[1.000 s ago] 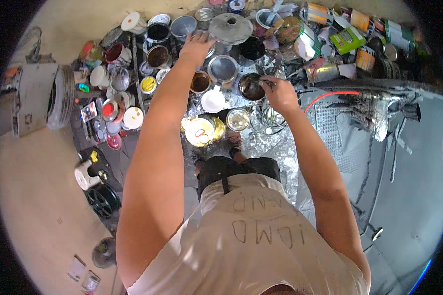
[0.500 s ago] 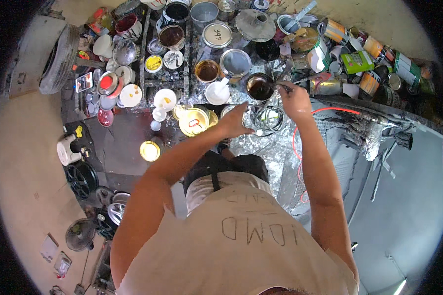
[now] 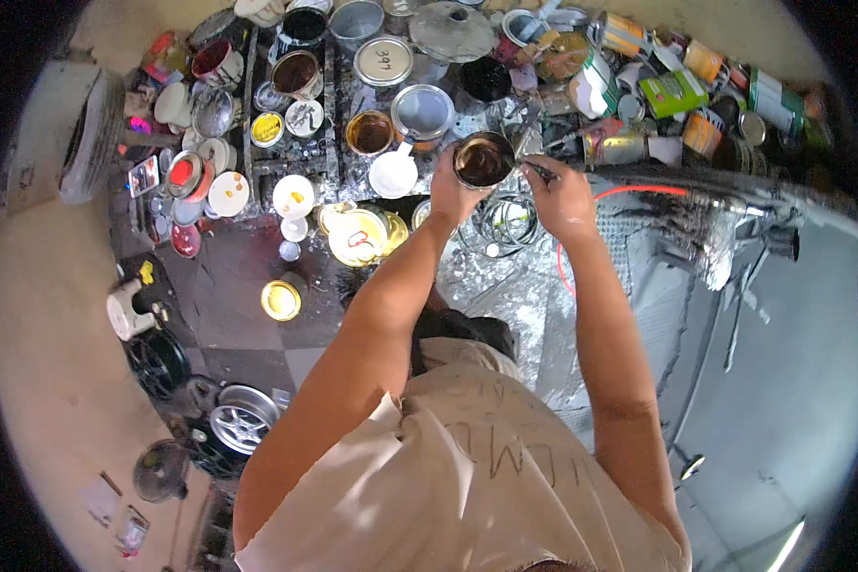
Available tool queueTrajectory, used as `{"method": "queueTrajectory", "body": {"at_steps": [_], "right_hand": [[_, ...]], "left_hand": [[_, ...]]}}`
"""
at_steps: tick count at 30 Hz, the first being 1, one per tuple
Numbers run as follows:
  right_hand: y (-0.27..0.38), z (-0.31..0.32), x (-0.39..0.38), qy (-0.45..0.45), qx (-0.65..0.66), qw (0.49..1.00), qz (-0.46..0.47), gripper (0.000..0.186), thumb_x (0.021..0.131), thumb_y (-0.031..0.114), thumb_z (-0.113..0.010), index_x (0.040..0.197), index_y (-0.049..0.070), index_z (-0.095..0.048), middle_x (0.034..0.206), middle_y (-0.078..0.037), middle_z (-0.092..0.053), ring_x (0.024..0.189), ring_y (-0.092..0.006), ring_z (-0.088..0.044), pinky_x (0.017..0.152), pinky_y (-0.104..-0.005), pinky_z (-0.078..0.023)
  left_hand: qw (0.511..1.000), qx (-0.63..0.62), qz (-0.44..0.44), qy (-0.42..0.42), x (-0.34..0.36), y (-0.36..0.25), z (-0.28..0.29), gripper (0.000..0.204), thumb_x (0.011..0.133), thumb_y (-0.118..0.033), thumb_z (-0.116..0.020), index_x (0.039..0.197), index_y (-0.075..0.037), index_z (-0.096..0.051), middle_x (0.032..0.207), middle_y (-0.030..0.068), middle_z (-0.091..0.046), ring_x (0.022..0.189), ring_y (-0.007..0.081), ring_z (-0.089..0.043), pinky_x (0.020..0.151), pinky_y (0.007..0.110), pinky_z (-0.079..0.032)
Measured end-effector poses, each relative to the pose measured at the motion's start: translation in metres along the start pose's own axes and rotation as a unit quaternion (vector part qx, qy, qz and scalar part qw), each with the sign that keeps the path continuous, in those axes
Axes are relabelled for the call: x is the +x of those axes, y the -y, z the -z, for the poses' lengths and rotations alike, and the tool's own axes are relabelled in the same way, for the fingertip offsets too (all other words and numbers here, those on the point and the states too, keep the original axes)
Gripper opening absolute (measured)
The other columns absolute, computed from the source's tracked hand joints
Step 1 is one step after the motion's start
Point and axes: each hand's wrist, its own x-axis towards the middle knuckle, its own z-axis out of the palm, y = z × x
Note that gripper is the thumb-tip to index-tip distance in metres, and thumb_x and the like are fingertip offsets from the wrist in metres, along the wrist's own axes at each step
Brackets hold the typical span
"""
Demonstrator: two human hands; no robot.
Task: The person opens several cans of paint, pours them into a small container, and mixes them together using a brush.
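Dark brown liquid coats the inside of a round metal can (image 3: 483,159) above the cluttered bench. My left hand (image 3: 455,197) is wrapped around the can's near left side. At its right rim, my right hand (image 3: 564,198) is closed on a thin dark-handled tool (image 3: 541,172), whose kind I cannot make out. Left of the can stands a white plastic cup (image 3: 392,175) with a pale handle-like piece sticking up. Behind that are an open tin of grey liquid (image 3: 422,112) and a brown-stained tin (image 3: 369,132). Coiled dark wire (image 3: 509,221) lies just below my hands.
Paint tins crowd the back, among them a green rectangular can (image 3: 673,93). A red hose (image 3: 639,190) runs right to a foil-wrapped part (image 3: 718,253). Yellow-topped tins (image 3: 357,236) stand at left, another on the floor (image 3: 281,300). Wheel rims (image 3: 240,425) lie lower left.
My left hand has moved up and right from beside the wire coil and now grips the brown-filled can. My right hand stays by its rim with the tool. The whole view has shifted.
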Motion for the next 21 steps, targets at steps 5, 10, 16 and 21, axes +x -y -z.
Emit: {"method": "queueTrajectory", "body": {"at_steps": [5,10,16,21], "right_hand": [[0.000,0.042,-0.048,0.090,0.087,0.991,0.045,0.021,0.093,0.024,-0.069,0.106,0.009,-0.076,0.106,-0.018,-0.073,0.095,-0.0381,-0.070,0.081,-0.0426,-0.056],[0.017,0.087,-0.101,0.037,0.131,0.986,0.093,0.018,0.092,0.019,-0.070,0.106,0.008,-0.075,0.104,-0.016,-0.074,0.093,-0.0379,-0.070,0.083,-0.0424,-0.056],[0.047,0.123,-0.185,-0.034,0.104,0.981,0.161,0.020,0.091,0.013,-0.070,0.110,0.007,-0.074,0.101,-0.015,-0.074,0.092,-0.0363,-0.070,0.079,-0.0428,-0.056],[0.079,0.118,-0.262,-0.114,0.114,0.979,0.121,0.020,0.090,0.009,-0.069,0.108,0.006,-0.074,0.097,-0.016,-0.073,0.088,-0.0378,-0.070,0.076,-0.0430,-0.056]], "left_hand": [[0.992,-0.002,-0.063,0.107,-0.026,-0.026,0.027,0.087,0.060,-0.013,-0.093,0.133,-0.003,-0.046,0.122,0.0150,-0.063,0.113,0.0289,-0.064,0.100,0.037,-0.049],[0.973,0.079,-0.132,0.171,-0.055,-0.060,0.061,0.102,0.059,-0.013,-0.096,0.142,-0.002,-0.037,0.133,0.0155,-0.058,0.123,0.0267,-0.060,0.106,0.038,-0.047],[0.941,0.136,-0.252,0.181,-0.091,-0.127,0.100,0.102,0.057,-0.013,-0.096,0.142,-0.001,-0.040,0.133,0.0181,-0.057,0.126,0.0327,-0.057,0.108,0.041,-0.045],[0.920,0.111,-0.302,0.224,-0.125,-0.159,0.130,0.104,0.056,-0.012,-0.095,0.142,0.001,-0.040,0.133,0.0193,-0.056,0.125,0.0343,-0.056,0.109,0.042,-0.043]]}}
